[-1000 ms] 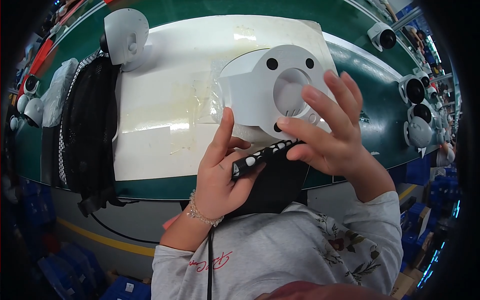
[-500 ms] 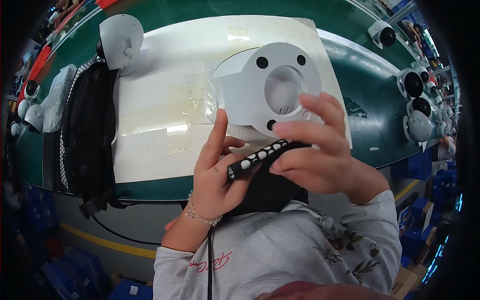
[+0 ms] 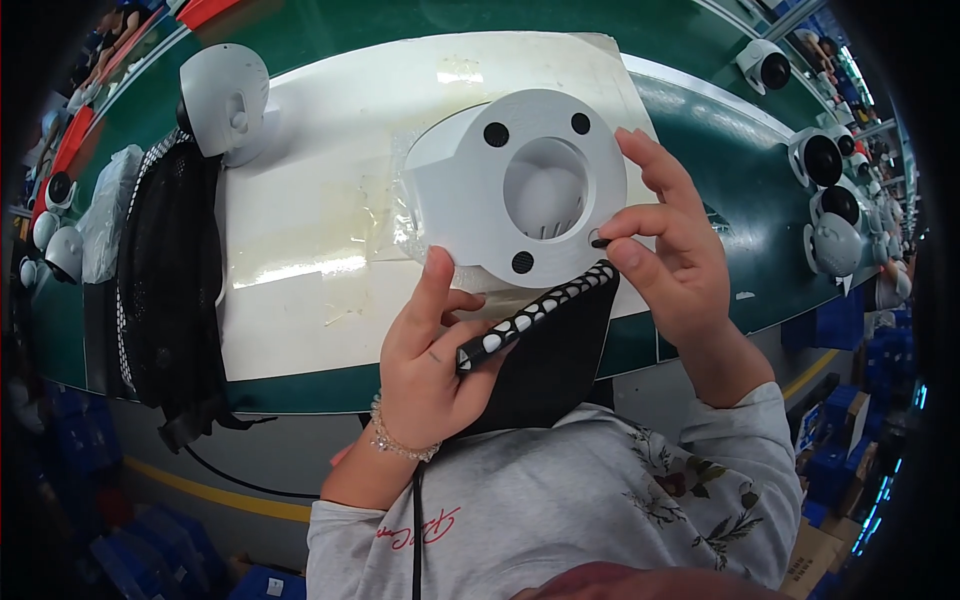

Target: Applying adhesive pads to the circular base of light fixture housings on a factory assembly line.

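Observation:
A white security camera (image 3: pixel 445 190) lies on the work mat with its round base facing up. Three round black foot pads (image 3: pixel 496 134) show on the base, around a large central opening. My right hand (image 3: pixel 680 260) pinches a small black pad (image 3: pixel 600 242) between thumb and forefinger at the base's lower right edge. My left hand (image 3: pixel 425 365) is closed on a black sheet (image 3: pixel 555 350), whose folded edge carries a row of white dots. The left forefinger reaches up against the camera's near side.
The white mat (image 3: pixel 300 200) covers part of the green table (image 3: pixel 700 130). A second white camera (image 3: pixel 225 100) stands at the far left, behind a black mesh bag (image 3: pixel 170 270). More cameras (image 3: pixel 830 240) line the right side. Blue bins (image 3: pixel 150 545) sit on the floor.
My right hand has moved from over the sheet's folded edge to the base's lower right, where a small black pad now shows in its pinch. The left hand keeps its hold on the sheet.

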Demonstrator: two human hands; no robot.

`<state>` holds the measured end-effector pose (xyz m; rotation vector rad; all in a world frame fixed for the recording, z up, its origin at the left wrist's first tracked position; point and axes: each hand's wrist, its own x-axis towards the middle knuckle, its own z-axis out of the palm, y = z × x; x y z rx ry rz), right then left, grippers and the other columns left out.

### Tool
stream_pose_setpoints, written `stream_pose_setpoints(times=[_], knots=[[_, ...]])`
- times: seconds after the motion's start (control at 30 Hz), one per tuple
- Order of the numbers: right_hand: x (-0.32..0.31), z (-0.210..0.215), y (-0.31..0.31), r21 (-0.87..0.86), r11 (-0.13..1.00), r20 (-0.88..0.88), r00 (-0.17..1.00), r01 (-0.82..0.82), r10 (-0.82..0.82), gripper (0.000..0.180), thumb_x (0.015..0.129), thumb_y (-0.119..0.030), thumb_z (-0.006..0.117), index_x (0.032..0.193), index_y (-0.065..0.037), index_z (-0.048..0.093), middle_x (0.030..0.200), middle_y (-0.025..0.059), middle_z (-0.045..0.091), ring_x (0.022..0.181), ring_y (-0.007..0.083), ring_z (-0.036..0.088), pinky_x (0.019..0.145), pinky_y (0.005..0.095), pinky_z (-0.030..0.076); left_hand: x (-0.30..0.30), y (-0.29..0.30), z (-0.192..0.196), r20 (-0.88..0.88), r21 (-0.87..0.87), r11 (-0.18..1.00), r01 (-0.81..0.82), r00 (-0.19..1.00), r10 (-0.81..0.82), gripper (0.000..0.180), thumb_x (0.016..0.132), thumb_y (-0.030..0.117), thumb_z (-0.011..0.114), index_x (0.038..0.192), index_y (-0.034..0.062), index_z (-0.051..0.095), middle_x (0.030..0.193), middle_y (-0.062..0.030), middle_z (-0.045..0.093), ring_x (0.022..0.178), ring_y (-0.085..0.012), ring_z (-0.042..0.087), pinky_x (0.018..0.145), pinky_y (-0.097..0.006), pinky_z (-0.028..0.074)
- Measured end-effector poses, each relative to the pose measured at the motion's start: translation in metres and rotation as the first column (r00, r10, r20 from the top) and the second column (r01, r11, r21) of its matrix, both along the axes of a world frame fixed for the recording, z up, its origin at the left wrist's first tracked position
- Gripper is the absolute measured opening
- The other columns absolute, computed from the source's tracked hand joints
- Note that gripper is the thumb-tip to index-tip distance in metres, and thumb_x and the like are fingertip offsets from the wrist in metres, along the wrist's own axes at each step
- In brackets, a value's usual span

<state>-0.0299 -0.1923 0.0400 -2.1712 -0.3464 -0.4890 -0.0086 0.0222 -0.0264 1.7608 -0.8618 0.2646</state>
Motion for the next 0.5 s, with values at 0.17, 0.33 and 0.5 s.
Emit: stream_pose_setpoints(times=[0.17, 0.33, 0.5], knots=[[0.0001, 0.0048, 0.0015, -0.164, 0.986, 0.092, 0.996, 0.033, -0.018, 0.010, 0.078, -0.015, 0.061, 0.083, -0.008, 0.064, 0.125, 0.0160, 0.042, 0.115, 0.0305, 0.038, 0.095, 0.0381, 0.030, -0.0002, -0.0005, 0.0019, -0.022, -0.005, 1.000, -0.002, 1.000, 0.002, 0.018, 0.062, -0.007, 0.064, 0.077, -0.0035, 0.056, 0.139, -0.0204, 0.018, 0.072, -0.0194, 0.058, 0.064, -0.027, 0.048], [0.0007, 0.0032, -0.0042, -0.398, 0.915, 0.232, 0.972, 0.069, 0.028, 0.017, 0.082, -0.023, 0.055, 0.087, -0.009, 0.062, 0.121, 0.0161, 0.046, 0.112, 0.0309, 0.042, 0.091, 0.0379, 0.032, 0.0011, -0.0003, 0.0018, 0.001, 0.006, 1.000, -0.011, 1.000, 0.011, 0.018, 0.061, -0.008, 0.064, 0.077, -0.0040, 0.056, 0.140, -0.0206, 0.017, 0.069, -0.0192, 0.058, 0.063, -0.027, 0.047], [-0.0072, 0.0015, -0.0033, -0.507, 0.850, 0.328, 0.944, 0.140, 0.040, 0.026, 0.081, -0.035, 0.054, 0.091, -0.012, 0.063, 0.113, 0.0084, 0.054, 0.107, 0.0274, 0.046, 0.087, 0.0363, 0.034, -0.0002, 0.0007, -0.0017, -0.003, 0.011, 1.000, -0.013, 1.000, 0.013, 0.018, 0.061, -0.008, 0.064, 0.076, -0.0034, 0.056, 0.140, -0.0208, 0.016, 0.068, -0.0187, 0.057, 0.063, -0.027, 0.047]])
